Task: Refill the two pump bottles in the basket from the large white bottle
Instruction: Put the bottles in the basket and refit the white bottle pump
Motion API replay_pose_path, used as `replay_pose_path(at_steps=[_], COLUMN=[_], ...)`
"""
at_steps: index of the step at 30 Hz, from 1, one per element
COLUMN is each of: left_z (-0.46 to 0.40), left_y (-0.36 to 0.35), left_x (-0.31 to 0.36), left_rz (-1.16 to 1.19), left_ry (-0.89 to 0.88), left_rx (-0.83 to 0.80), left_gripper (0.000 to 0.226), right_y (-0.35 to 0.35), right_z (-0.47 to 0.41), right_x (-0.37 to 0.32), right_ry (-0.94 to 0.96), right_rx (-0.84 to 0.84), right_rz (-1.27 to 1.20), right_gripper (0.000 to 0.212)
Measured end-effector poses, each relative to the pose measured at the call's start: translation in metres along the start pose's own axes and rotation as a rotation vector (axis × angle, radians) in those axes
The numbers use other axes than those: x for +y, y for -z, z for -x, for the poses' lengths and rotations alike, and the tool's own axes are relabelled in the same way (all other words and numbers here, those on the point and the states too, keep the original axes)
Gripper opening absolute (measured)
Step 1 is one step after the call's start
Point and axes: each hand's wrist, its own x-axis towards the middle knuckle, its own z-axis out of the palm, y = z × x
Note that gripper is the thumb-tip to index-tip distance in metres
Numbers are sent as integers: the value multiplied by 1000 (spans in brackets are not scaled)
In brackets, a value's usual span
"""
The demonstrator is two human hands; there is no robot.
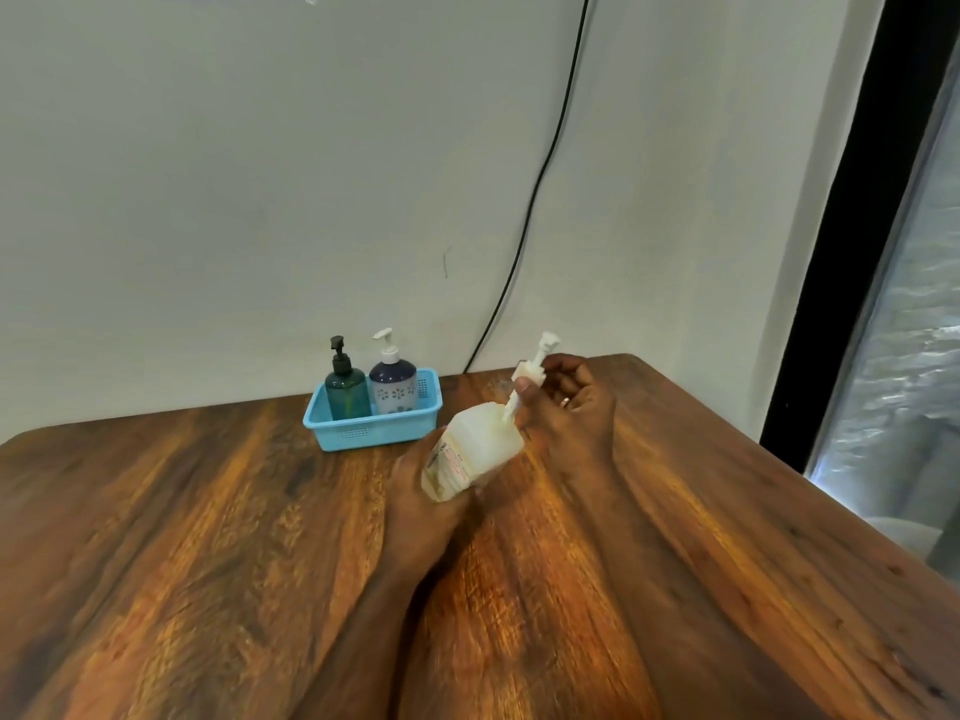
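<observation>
My left hand [415, 491] grips the large white bottle [470, 454], tilted with its neck toward the upper right, above the wooden table [208, 537]. My right hand [576, 402] pinches the bottle's white pump head [532, 374], lifted partly out so its stem shows above the neck. Behind and to the left stands a light blue basket [374, 433] holding a dark green pump bottle [347, 392] and a white and dark blue flowered pump bottle [393, 384], both upright with pumps on.
A pale wall rises just behind the basket, with a black cable [524, 236] running down it to the table's back edge. The table's right edge runs diagonally beside a dark window frame [831, 262].
</observation>
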Motion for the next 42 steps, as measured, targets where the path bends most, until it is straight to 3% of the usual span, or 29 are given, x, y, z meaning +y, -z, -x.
replay_pose_path(at_steps=[3, 11, 19, 31, 37, 42], left_z=[0, 0, 3, 6, 7, 7], left_y=[-6, -9, -5, -2, 0, 0], left_x=[0, -3, 4, 5, 8, 7], left_rz=[9, 29, 173, 232, 291, 301], left_ry=[-35, -71, -26, -27, -1, -4], left_rx=[-38, -159, -249, -264, -291, -298], left_gripper=[86, 86, 57, 58, 49, 51], right_y=[-2, 12, 13, 6, 7, 7], right_z=[9, 14, 12, 18, 14, 16], right_x=[10, 24, 22, 14, 14, 14], right_ry=[-22, -95, -153, -128, -204, -180], right_rx=[-101, -70, -169, -159, -169, -164], right_rz=[95, -30, -163, -201, -280, -233], right_gripper=[31, 30, 33, 41, 48, 41])
